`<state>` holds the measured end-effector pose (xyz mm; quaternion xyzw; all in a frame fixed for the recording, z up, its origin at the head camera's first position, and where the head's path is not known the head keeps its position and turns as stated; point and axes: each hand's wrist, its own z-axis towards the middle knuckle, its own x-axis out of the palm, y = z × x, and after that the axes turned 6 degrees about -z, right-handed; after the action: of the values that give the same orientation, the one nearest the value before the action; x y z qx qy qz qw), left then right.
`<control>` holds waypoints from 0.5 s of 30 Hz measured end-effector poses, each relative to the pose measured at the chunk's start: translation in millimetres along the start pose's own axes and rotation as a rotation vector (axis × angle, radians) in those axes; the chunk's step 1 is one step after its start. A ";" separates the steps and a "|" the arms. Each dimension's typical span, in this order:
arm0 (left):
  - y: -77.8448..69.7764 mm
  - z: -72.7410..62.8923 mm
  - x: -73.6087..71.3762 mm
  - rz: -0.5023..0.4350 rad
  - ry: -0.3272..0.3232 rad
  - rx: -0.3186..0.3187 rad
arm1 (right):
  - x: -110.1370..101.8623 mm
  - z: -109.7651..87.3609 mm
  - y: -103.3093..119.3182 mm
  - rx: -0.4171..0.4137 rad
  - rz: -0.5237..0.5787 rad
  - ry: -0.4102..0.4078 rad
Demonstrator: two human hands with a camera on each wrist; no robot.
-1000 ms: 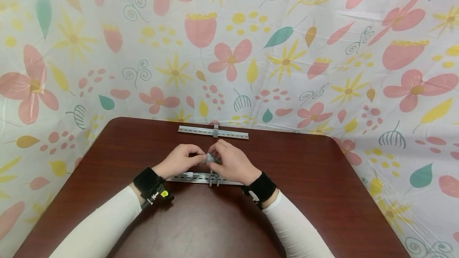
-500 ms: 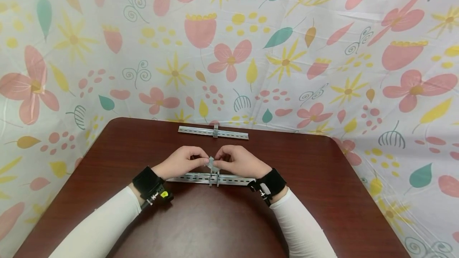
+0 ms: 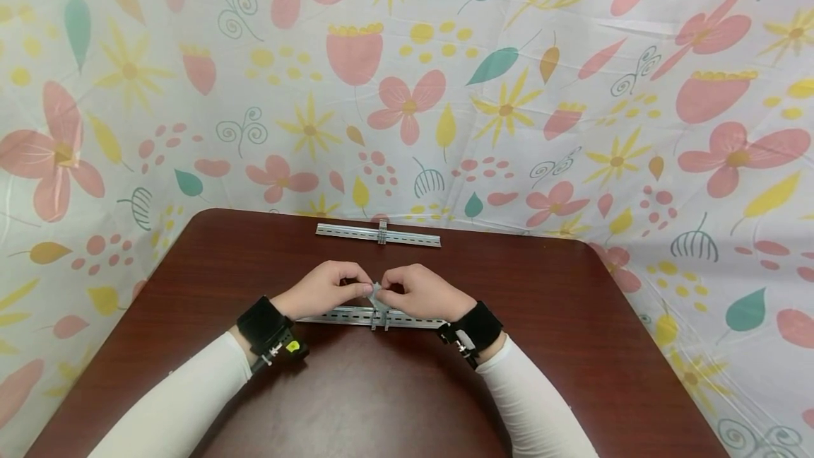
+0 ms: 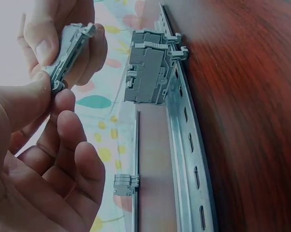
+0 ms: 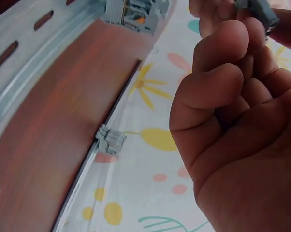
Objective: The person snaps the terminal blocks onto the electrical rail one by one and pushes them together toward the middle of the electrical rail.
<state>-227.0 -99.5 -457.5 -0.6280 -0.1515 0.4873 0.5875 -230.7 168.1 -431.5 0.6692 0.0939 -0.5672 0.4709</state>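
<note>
My left hand (image 3: 324,292) and right hand (image 3: 429,292) meet over the middle of the near slotted metal DIN rail (image 3: 343,315). Between them they pinch a slim grey terminal block (image 4: 70,50). In the left wrist view the left thumb and fingers grip its lower end, while the right hand's thumb and fingers hold it higher up. The block is tilted and apart from the rail there. Other grey terminal blocks (image 4: 148,72) sit clipped side by side on the near rail. In the right wrist view the held block is partly cut off at the top edge.
Farther back on the dark red-brown table (image 3: 540,316) lies a second DIN rail (image 3: 413,238) with a small group of grey terminal blocks (image 3: 383,232) at its middle. A floral curtain (image 3: 407,182) hangs right behind the table's back edge.
The right hand has shifted a little right and down, showing more of the near rail. The held terminal block has come lower and turned more upright in the head view. The left hand has barely moved.
</note>
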 end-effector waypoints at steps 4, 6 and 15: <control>2.3 0.7 1.1 0.000 0.007 0.002 | 2.8 1.3 1.1 -0.008 -0.019 0.011; 3.2 0.5 1.3 -0.001 0.009 0.001 | 3.7 1.7 1.5 -0.007 -0.014 0.016; 4.3 1.1 0.8 0.006 -0.024 -0.037 | 0.5 0.3 -2.6 0.036 0.016 -0.027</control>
<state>-229.1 -99.4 -461.5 -0.6335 -0.1655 0.4935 0.5724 -232.5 169.1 -433.2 0.6705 0.0720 -0.5740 0.4646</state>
